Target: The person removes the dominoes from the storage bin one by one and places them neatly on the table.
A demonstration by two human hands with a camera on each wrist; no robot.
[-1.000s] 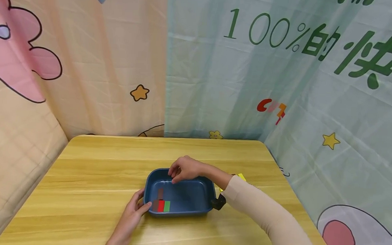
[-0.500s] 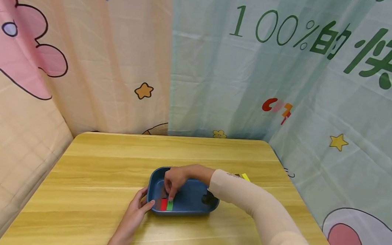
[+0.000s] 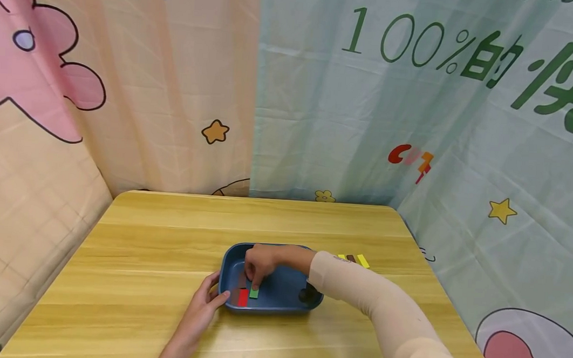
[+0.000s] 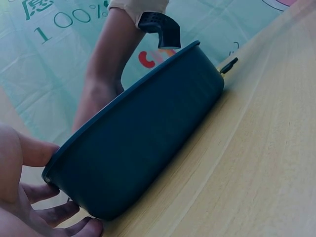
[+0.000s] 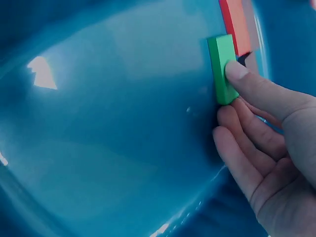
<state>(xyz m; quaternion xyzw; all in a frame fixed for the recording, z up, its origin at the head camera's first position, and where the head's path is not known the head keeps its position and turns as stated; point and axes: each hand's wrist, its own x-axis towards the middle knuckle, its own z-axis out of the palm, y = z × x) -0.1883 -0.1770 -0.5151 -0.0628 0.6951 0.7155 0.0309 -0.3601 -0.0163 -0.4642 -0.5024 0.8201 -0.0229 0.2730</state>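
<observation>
head view shows the right hand [image 3: 259,261] reaching into a dark blue tray [image 3: 285,303] that sits near the middle of the wooden bench [image 3: 142,247]. right wrist view shows its fingers [image 5: 247,84] pressing on the green block [image 5: 222,66], the fingertip on top and the thumb seemingly behind it, so the hand pinches the block as it lies on the tray floor. the green block sits in the tray's near-left corner, just beside a red block [image 5: 236,24], and a darker brownish block [image 3: 235,295] lies on the far side of the red one.

the left hand [image 3: 201,308] rests against the tray's left end; in the left wrist view its fingers [image 4: 54,213] curl round the rim and under the wall [image 4: 148,148], holding the tray steady.

judging from this, the step goes well if the green block is slid flush against the red one, long sides parallel and ends level, with light downward pressure so it does not tip or nudge its neighbours. the left hand's hold matters, since the glossy tray could skate on the bench.

counted: one tray; three blocks in a row in it, with another dark piece [image 3: 242,278] partly hidden under the right hand; three small strips on the bench [image 3: 355,258] beyond the sleeve, yellow and brown; two hands.
</observation>
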